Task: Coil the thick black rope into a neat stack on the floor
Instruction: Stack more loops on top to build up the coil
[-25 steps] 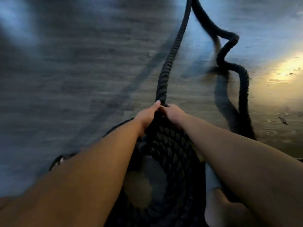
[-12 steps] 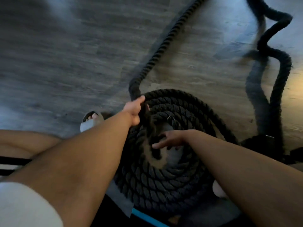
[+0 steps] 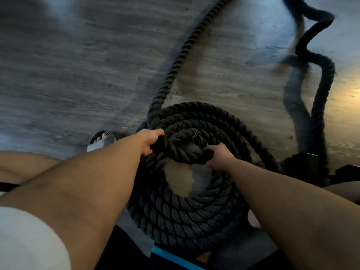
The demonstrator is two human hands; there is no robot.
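The fingers of the left hand point(image 3: 149, 140) are curled tight around the thick black rope point(image 3: 194, 209) at the upper left edge of the coil, just where the free length leaves the stack. The right hand point(image 3: 216, 157) grips the same rope a short way along, fingers wrapped over a raised bend that arches across the open centre of the coil, near the middle of the frame. Between the two hands that bend stands slightly above the rings below it. The coil itself lies flat on the grey wood-grain floor point(image 3: 78, 75) in several concentric rings (a patch of bare floor shows in its middle). From the left hand the loose rope runs up toward the top of the frame, and another wavy stretch hangs blurred at the upper right. A sandalled foot point(image 3: 101, 140) rests just left of the coil, and a white sleeve point(image 3: 25, 240) fills the lower left corner.
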